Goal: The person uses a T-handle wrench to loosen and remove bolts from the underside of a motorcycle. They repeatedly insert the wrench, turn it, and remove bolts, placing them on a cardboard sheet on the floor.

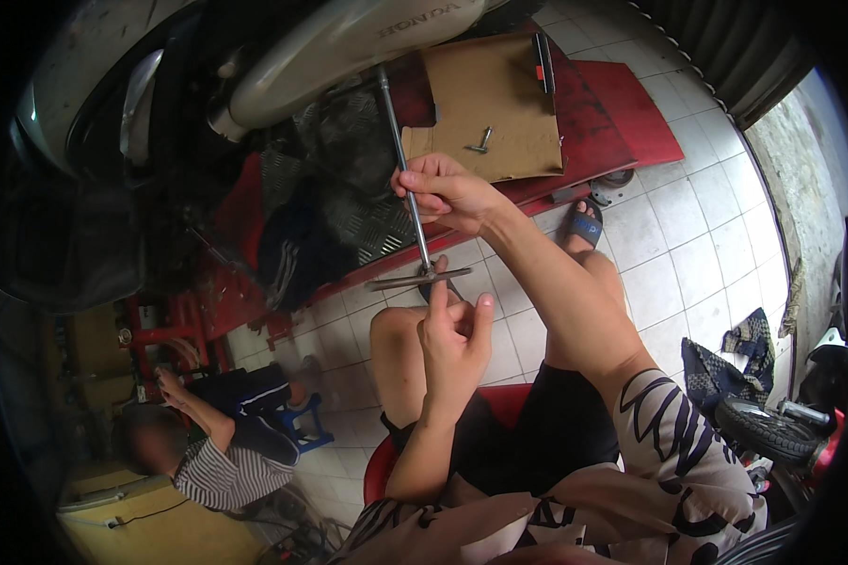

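A long T-handle socket wrench point(395, 121) reaches up to the underside of a pale motorcycle body panel point(339, 56). My right hand point(443, 193) is closed around the middle of its shaft. At the near end is the wrench's crossbar, where my left hand point(454, 347) points its index finger against the bar. The thumb of that hand stands apart and its other fingers are curled, with nothing gripped. What the far tip of the wrench meets is hidden by the panel.
A cardboard sheet point(499, 104) lies on the red lift platform point(622, 113), carrying a small metal part point(481, 141) and a dark, red-marked strip point(543, 64). Another person point(236, 466) sits at lower left near a blue stool point(311, 428). A patterned cloth point(730, 363) lies at right.
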Demonstrator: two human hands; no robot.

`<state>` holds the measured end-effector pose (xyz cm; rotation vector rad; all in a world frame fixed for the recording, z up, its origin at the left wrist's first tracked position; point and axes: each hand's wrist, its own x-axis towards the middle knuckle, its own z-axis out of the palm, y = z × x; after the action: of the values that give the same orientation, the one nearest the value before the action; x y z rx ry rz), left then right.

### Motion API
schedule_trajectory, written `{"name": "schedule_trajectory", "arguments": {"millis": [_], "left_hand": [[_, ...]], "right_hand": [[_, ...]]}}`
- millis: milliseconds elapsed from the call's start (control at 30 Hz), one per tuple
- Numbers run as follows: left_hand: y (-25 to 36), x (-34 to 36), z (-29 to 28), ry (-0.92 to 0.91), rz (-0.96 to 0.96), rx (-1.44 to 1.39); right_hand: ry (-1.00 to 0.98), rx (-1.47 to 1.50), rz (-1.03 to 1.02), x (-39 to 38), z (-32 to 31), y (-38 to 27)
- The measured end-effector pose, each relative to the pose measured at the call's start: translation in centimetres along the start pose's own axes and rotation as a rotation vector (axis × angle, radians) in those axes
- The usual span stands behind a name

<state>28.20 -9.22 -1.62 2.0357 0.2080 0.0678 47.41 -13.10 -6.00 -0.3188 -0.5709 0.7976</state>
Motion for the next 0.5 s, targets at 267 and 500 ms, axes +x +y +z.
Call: {"name": "schedule_trajectory", "arguments": {"millis": [267, 500], "left_hand": [[3.2, -0.4, -0.6, 0.284, 0.148, -0.199], [1.4, -0.8, 0.3, -0.141, 0.138, 0.062]], "right_hand": [[0.070, 0.006, -0.047, -0.3, -0.1, -0.9], [0.104, -0.001, -0.042, 0.0, -0.2, -0.4]]}}
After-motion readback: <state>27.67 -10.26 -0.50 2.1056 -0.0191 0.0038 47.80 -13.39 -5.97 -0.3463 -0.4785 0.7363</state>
